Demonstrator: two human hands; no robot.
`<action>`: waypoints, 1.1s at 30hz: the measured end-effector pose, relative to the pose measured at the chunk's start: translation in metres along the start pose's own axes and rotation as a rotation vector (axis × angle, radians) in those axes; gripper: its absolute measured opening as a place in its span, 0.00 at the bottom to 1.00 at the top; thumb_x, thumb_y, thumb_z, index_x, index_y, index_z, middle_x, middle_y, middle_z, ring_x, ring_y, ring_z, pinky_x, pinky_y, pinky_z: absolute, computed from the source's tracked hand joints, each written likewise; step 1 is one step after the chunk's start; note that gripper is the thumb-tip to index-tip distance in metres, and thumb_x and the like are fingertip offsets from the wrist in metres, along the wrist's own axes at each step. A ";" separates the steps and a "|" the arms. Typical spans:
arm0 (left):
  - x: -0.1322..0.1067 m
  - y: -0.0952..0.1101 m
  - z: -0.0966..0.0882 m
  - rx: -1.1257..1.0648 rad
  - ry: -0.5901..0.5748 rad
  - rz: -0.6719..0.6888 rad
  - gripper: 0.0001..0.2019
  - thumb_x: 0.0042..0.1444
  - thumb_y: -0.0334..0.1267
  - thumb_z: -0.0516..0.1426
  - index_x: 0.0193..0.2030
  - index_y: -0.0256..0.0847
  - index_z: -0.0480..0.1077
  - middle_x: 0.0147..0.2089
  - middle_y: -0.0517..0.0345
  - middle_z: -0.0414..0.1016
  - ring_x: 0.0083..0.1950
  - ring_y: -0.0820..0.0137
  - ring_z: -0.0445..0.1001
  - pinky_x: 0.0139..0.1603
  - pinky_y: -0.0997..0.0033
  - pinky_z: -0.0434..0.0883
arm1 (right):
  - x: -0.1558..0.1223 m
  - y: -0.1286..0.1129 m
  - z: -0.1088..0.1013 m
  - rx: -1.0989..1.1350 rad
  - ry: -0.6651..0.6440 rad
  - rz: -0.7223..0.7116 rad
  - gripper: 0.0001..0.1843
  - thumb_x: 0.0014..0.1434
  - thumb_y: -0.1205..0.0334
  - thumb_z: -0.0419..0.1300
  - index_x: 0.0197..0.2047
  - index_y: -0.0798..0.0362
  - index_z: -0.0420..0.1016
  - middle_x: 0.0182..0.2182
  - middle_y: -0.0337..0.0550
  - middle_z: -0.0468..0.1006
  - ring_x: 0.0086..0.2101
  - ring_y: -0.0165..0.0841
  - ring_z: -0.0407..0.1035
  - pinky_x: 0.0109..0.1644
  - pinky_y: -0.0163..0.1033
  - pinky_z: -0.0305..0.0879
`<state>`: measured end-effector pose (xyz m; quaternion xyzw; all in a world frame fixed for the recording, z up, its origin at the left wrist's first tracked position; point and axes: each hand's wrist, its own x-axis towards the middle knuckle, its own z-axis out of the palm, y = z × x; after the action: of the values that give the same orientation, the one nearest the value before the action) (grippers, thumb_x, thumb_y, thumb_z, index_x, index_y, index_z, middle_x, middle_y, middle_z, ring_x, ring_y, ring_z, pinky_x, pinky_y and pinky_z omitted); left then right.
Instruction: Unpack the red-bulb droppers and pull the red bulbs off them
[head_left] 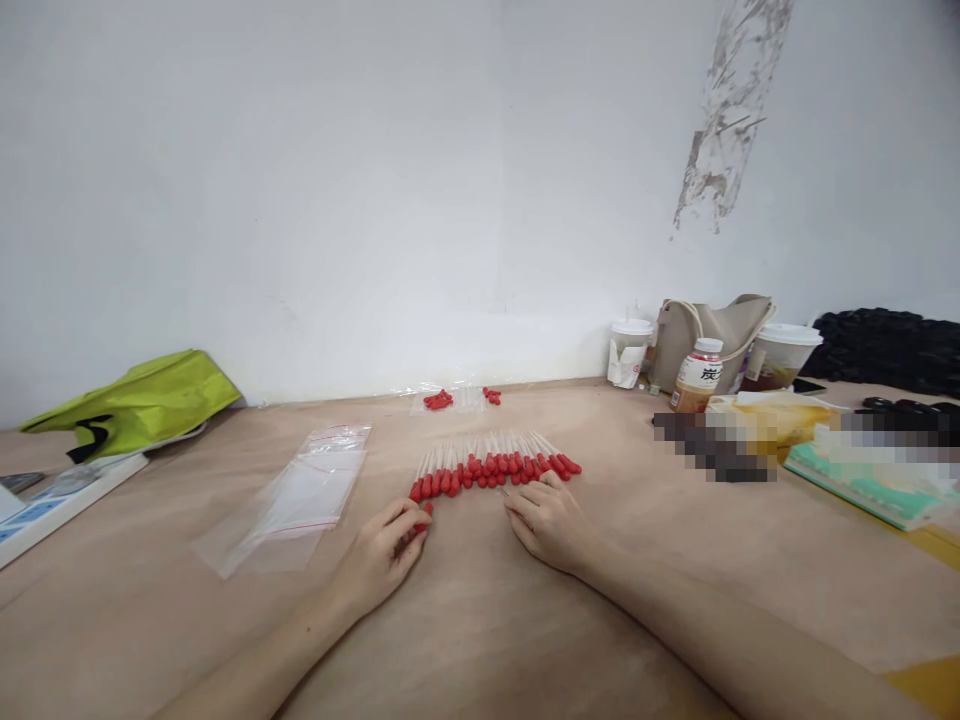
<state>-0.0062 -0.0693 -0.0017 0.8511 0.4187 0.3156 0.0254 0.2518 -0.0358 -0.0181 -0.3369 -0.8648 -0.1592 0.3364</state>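
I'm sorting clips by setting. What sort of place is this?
Probably a makeshift indoor workspace: red-tipped sticks lie lined up on the table, clear plastic bags lie to their left, and a drink bottle stands to the right.

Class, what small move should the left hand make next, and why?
Probably slide the red piece in the left hand toward the row of red-headed sticks: it sits just in front of the row's left end, where others lie side by side.
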 end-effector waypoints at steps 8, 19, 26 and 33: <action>0.001 0.007 -0.002 -0.032 -0.026 -0.051 0.08 0.55 0.36 0.51 0.38 0.42 0.70 0.39 0.56 0.69 0.35 0.72 0.70 0.33 0.75 0.68 | 0.003 -0.006 -0.011 0.101 -0.163 0.047 0.13 0.52 0.52 0.56 0.35 0.52 0.71 0.29 0.42 0.71 0.33 0.32 0.60 0.40 0.40 0.48; 0.048 0.025 -0.012 0.229 0.091 -0.153 0.08 0.52 0.43 0.53 0.32 0.42 0.69 0.34 0.57 0.70 0.39 0.65 0.67 0.41 0.65 0.64 | 0.003 -0.004 -0.018 0.127 -0.249 0.046 0.26 0.48 0.41 0.55 0.43 0.51 0.70 0.36 0.44 0.71 0.36 0.36 0.59 0.43 0.43 0.48; 0.094 0.020 0.022 0.344 0.050 -0.211 0.17 0.47 0.54 0.55 0.26 0.41 0.68 0.36 0.55 0.68 0.43 0.61 0.64 0.44 0.61 0.59 | -0.002 0.000 -0.021 0.094 -0.140 0.135 0.16 0.59 0.52 0.47 0.41 0.52 0.70 0.33 0.42 0.72 0.35 0.33 0.59 0.41 0.41 0.48; 0.106 0.013 0.037 0.333 0.037 -0.292 0.17 0.50 0.50 0.53 0.22 0.40 0.68 0.33 0.53 0.68 0.41 0.61 0.65 0.42 0.61 0.59 | -0.004 0.017 -0.014 0.074 -0.027 0.258 0.19 0.63 0.60 0.43 0.25 0.54 0.67 0.25 0.40 0.71 0.31 0.29 0.59 0.40 0.38 0.48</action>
<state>0.0711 0.0077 0.0277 0.7680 0.5841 0.2509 -0.0777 0.2723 -0.0325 -0.0104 -0.4350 -0.8240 -0.0779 0.3546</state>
